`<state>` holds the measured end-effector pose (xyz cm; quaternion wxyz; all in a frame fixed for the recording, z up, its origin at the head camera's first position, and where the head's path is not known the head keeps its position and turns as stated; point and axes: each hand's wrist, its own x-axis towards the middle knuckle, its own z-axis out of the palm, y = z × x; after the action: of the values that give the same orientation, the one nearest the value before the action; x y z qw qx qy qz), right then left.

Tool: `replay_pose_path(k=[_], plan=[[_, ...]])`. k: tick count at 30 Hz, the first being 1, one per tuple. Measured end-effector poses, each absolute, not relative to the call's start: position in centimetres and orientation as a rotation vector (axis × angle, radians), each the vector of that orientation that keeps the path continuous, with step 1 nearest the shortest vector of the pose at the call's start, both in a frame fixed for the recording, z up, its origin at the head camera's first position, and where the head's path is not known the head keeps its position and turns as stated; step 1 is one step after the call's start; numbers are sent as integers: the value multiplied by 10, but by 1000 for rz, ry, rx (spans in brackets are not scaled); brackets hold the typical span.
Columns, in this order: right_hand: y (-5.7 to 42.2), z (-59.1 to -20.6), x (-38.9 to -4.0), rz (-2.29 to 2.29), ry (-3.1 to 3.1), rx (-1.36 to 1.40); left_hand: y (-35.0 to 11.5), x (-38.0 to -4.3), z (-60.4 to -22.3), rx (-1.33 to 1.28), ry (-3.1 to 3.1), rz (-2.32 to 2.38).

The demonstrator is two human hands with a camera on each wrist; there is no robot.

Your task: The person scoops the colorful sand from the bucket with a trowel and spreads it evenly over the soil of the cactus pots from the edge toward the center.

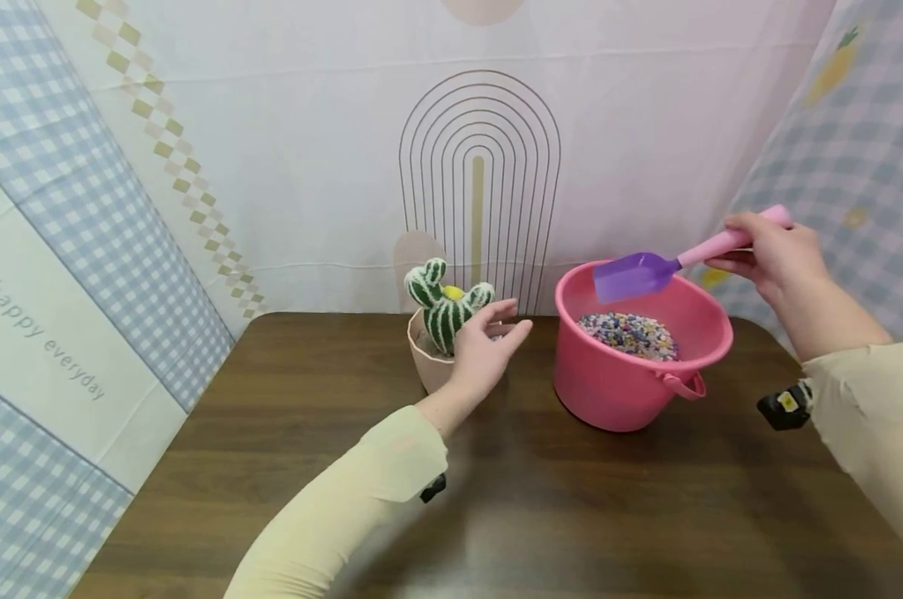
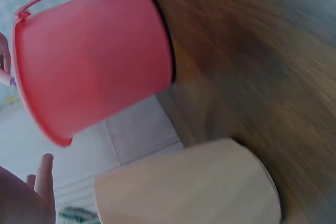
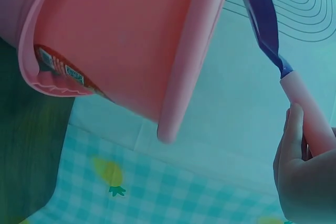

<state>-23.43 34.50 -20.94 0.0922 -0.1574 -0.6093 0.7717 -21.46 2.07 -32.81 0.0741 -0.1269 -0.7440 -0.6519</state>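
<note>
L hand [image 1: 483, 348], fingers loose, part-hides 1 beige tapered pot [image 1: 427, 366] w/ 1 green-white fuzzy cactus [image 1: 444, 324]. At pot's 3 o'clock, R hand [image 1: 784, 256] grips 1 pink-handled purple plastic scoop [image 1: 642, 276] above 1 round pink plastic bucket [image 1: 597, 378], its multicoloured beads [image 1: 631, 334] part-hidden, uncountable.

A plain, pale yellow left sleeve [image 1: 332, 509] at 7 o'clock in the head view shows a small black device [image 1: 433, 487] beneath its end; at 4 o'clock, a creased cream right sleeve [image 1: 874, 424] bears a black box [image 1: 777, 413] with a yellowish marking [image 1: 788, 402].
</note>
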Motion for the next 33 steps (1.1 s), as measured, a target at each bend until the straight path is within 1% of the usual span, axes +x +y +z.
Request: replay_pose_path(k=[7, 11, 14, 21, 25, 30, 33], plan=[[345, -213, -234, 2102, -1959, -388, 51, -223, -333, -302, -2368, -1976], [343, -215, -231, 1777, -2205, -305, 66, -226, -335, -262, -2412, -1969], [343, -216, -229, 1453, -2383, -240, 74, -227, -335, -238, -2411, -1974], [341, -229, -235, 726, -2568, -144, 86, -233, -332, -208, -2350, -2021], [340, -238, -237, 620, -2614, -44, 90, -238, -330, -197, -2345, -2039], [340, -239, -241, 576, -2668, 9, 92, -244, -329, -200, -2335, -2047], [340, -238, -245, 522, -2730, 120, 91, -245, -328, -192, -2333, -2066]])
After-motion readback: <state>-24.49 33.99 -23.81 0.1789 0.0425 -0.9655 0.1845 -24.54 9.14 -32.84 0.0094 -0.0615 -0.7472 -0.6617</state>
